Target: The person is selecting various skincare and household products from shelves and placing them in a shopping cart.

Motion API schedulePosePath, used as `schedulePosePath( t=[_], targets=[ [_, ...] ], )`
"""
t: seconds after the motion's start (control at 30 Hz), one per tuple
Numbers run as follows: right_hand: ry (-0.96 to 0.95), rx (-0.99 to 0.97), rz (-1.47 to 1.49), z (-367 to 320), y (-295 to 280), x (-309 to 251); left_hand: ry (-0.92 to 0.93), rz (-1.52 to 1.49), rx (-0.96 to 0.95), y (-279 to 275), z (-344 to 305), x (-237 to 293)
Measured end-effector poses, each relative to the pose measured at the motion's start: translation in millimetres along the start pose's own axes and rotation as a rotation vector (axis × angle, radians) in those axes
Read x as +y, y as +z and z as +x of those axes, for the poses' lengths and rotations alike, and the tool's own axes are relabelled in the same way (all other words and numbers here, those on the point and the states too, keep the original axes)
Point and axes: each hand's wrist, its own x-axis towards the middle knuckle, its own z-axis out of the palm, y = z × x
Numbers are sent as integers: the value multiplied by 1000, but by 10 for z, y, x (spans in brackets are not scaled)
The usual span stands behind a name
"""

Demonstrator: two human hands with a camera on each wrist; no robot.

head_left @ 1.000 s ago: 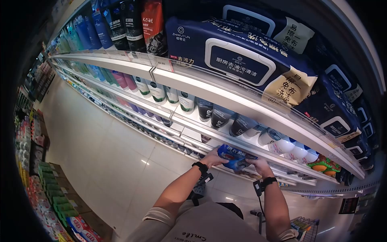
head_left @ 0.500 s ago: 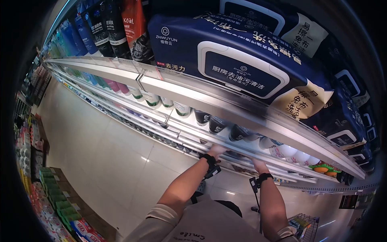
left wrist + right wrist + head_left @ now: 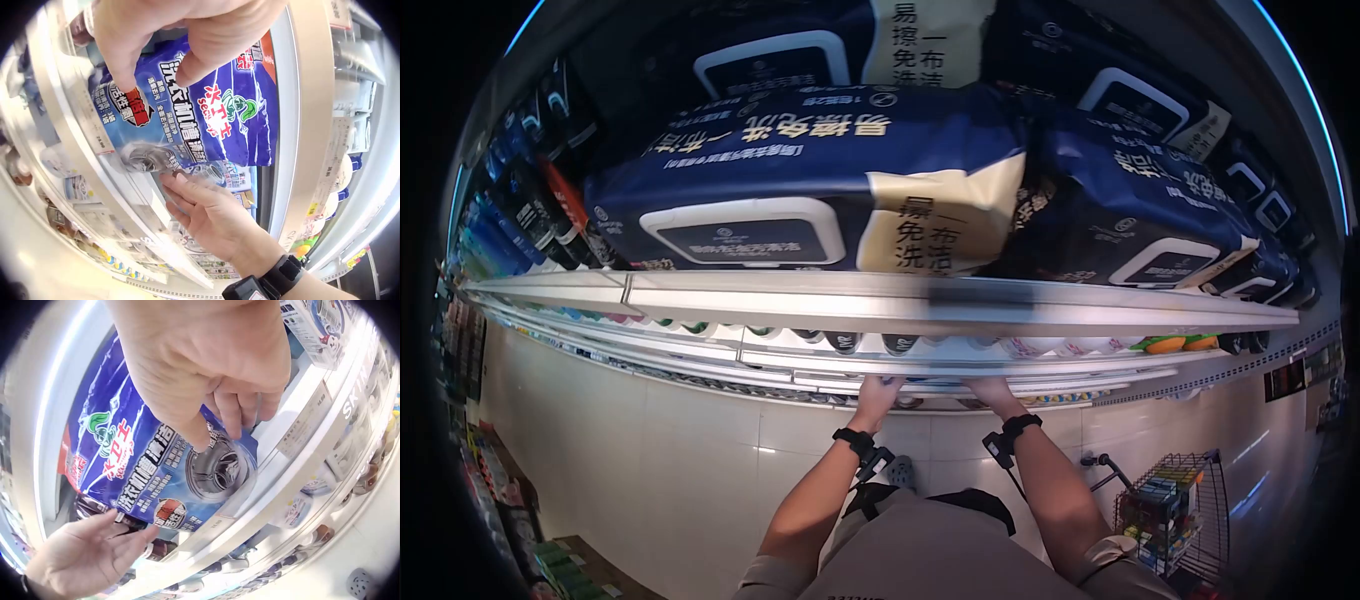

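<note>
A blue and purple pouch (image 3: 206,119) (image 3: 144,450) with a washing-machine picture lies inside a white shelf; little of it shows in the head view. My left hand (image 3: 878,397) (image 3: 181,31) (image 3: 94,556) has its thumb and a finger against the pouch's face in the left wrist view; its fingers look straight and loose at the pouch's edge in the right wrist view. My right hand (image 3: 996,394) (image 3: 206,362) (image 3: 219,222) touches the opposite end, thumb on the printed face, fingers loosely bent by the edge.
A white shelf edge (image 3: 960,305) runs above both hands, bearing large navy wipe packs (image 3: 730,230). Tubes stand on the level below it. A boxed product (image 3: 322,331) sits near the right hand. Behind at right is a wire cart (image 3: 1175,510).
The pouch, gripped in front of the shelves a second ago, is now in the shelf. Both hands have moved in with it and their hold has loosened. The head view has swung right.
</note>
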Motion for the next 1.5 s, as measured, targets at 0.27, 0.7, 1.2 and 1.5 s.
schedulePosePath(
  t=[0.27, 0.7, 1.2, 1.5],
  targets=[
    [203, -12, 454, -1325, -728, 284, -412, -43, -410, -442, -919, -449],
    [1351, 31, 408, -5585, -444, 1798, -806, 712, -423, -1020, -1799, -1772],
    [907, 382, 425, -7164, -630, 2712, 59, 1052, -787, 1527, -1727, -1638],
    [1185, 729, 645, -8756, -697, 2801, -83, 1422, -1160, 2875, -2268, -2041]
  ],
)
